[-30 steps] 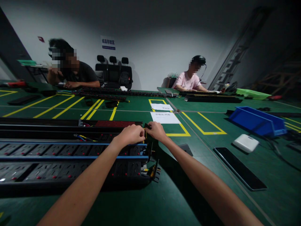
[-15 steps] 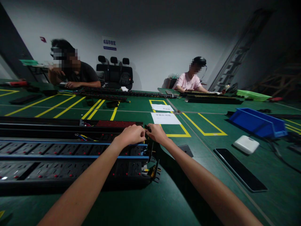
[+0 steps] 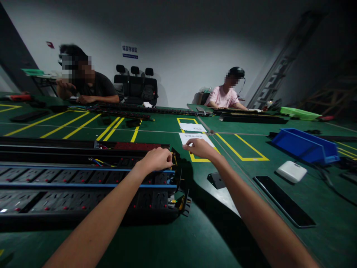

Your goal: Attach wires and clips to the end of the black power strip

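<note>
My left hand (image 3: pixel 157 159) is closed at the right end of the rear black power strip, its curled fingers hiding whatever they pinch. Beside it, a black end piece (image 3: pixel 175 156) with a yellow bit shows at the strip's end. My right hand (image 3: pixel 201 147) hangs to the right, away from the strip, thumb and forefinger apart with nothing visible between them. Nearer to me lie two long socket strips, one with blue edges (image 3: pixel 111 186) and a front one (image 3: pixel 145 201) with red dots. A bracket with loose wires (image 3: pixel 184 204) sticks out at the front strip's end.
A small black plate (image 3: pixel 217 180) lies under my right forearm. Farther right are a phone (image 3: pixel 284 201), a white box (image 3: pixel 291 171) and a blue bin (image 3: pixel 305 147). White paper labels (image 3: pixel 192 127) lie ahead. Two people sit across the green table (image 3: pixel 195 238).
My right hand has moved off the strip's end to the right, and its fingers have come apart. My left hand stays in place at the strip.
</note>
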`<state>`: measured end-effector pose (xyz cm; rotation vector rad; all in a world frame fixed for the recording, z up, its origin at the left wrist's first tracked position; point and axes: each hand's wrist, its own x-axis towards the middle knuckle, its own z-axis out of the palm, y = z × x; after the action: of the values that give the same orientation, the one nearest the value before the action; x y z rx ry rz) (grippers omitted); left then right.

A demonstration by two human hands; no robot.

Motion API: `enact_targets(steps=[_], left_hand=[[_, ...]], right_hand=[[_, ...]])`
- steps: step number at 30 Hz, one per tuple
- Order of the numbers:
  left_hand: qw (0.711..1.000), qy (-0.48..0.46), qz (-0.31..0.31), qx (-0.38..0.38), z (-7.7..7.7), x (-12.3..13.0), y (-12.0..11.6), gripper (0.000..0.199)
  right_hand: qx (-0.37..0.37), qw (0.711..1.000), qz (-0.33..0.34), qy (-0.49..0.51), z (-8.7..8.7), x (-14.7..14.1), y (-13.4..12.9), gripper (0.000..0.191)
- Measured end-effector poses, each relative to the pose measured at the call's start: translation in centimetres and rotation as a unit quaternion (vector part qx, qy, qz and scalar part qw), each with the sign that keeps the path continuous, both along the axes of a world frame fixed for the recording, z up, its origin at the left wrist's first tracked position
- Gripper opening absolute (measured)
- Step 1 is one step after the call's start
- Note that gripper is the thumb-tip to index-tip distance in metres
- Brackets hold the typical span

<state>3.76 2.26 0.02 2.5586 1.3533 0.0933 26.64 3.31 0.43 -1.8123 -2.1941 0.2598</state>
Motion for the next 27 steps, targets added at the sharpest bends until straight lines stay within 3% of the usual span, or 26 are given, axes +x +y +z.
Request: enact_targets(steps=[3,5,10,14,20,27], left_hand=[[1.0,0.004,-0.001,0.0,0.2,0.1,-0.2,0.02],[1.0,0.005,0.001,0.0,0.2,0.1,-0.2,0.02],[1.0,0.002,-0.001,-0.003,0.0,0.1,0.0,0.02],[1.0,-0.011,-0.011,0.002,-0.2,0.0,0.2,0.019],[1.0,-0.017,-0.009,-0.004,-0.2,-0.1,0.1,0.02],[1.0,-0.019,-0.008,-0.005,0.1,-0.1,-0.2,0.022]], right_hand=[[-0.051,0.996,-0.017,-0.064,1.6,3.0,-1.1,0.033],[-0.104,0.991,-0.017,-0.086,1.7,4.9,-2.2,0.033],[-0.198,0.979,0.035,-0.04,-0.4,9.0,-5.8,0.035],[-0.174,0.984,-0.031,-0.004,-2.6,11.1,-8.3,0.047],[-0.159,0.984,-0.077,0.02,-4.6,11.4,-9.8,0.055],[-0.063,0.984,-0.021,0.167,-3.9,8.1,-7.9,0.049]])
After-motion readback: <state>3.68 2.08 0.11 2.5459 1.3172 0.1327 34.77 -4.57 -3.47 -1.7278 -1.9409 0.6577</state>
